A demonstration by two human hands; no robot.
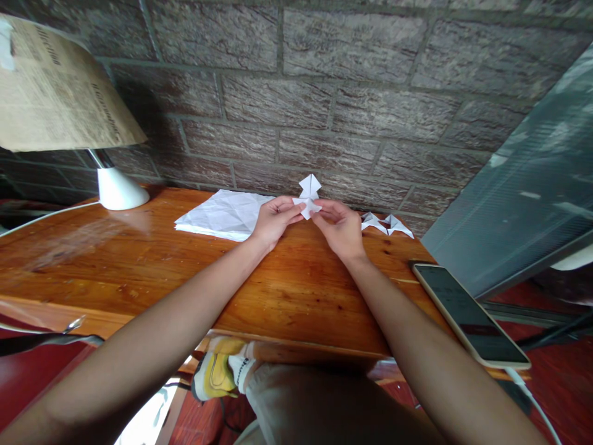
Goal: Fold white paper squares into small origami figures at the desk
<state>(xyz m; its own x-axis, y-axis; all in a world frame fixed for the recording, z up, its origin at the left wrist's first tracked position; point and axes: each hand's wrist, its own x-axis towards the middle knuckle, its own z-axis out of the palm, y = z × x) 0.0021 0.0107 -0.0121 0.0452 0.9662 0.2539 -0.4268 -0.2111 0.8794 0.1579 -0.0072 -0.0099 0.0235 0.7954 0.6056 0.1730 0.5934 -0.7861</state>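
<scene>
Brick wall (287,102): stood beyond the grip, behind the wooden desk (296,303), in the head view.
Left hand (277,218): pinched the folded paper (308,209) at its left side.
Right hand (341,230): pinched its right side.
Paper's place: between both hands; another folded part (310,185) showed just beyond, joined or not, could not tell.
Right of grip: folded pieces (398,226), apparently shaped already.
Left of grip: paper stack (222,214), creased but lying flat, seemingly still to be folded up.

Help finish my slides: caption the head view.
Left hand and right hand pinch folded white paper over a wooden table.
</scene>
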